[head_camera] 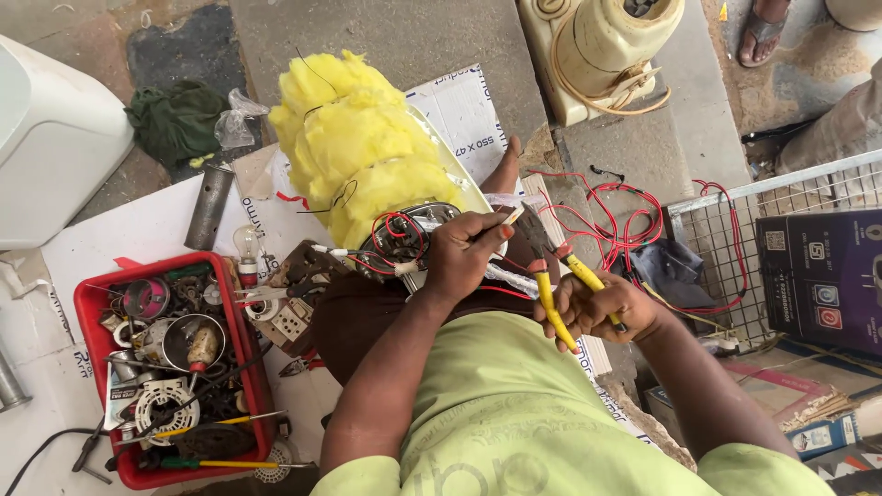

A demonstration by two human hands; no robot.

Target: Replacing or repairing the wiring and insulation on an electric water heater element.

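The left hand (464, 253) is closed around a thin white wire (501, 220), which it holds between the fingers, and it rests against the wired end of a small appliance (413, 241) that lies on the person's lap. This appliance is wrapped in thick yellow fibre padding (354, 156), and at its open end there are red and black wires. The right hand (602, 308) is closed around the yellow handles of a pair of pliers (551, 276); the dark nose of the pliers points up and to the left, toward the thin white wire, just beside the left hand. I cannot tell if the nose touches the wire. Under the appliance there is a white cardboard sheet (459, 106) on the floor. To the right of the hands a bundle of loose red wires (625, 216) lies beside a wire mesh rack (781, 197), and a dark printed box (822, 276) stands near it. On the left side a red plastic tray (87, 308) is full of metal parts, with a round metal cup (188, 340) and a yellow-handled screwdriver (230, 464) in it. A clear light bulb (246, 246) stands just beside the tray, and a grey metal tube (209, 207) lies above it. A cream-coloured appliance body (606, 46) sits at the top, well apart from the hands.
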